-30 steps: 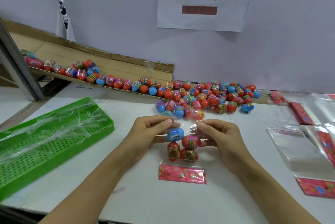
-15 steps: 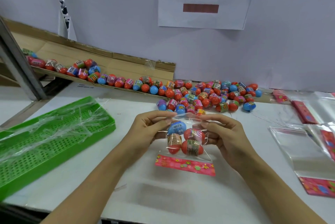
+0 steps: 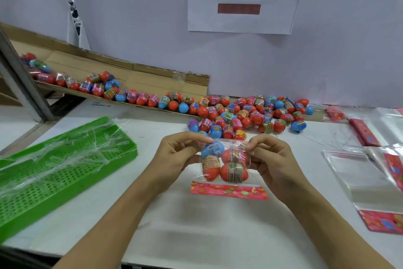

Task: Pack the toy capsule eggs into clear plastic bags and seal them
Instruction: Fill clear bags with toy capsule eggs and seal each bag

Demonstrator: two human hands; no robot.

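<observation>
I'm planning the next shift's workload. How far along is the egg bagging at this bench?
Done: no sealed bag shows on the table. In hand: one clear bag holding four eggs, its top pinched by the left hand and the right hand, apparently being sealed. Left: a large pile of loose eggs behind it, more on the cardboard chute, and empty bags at the right. Most of the job remains.
</observation>
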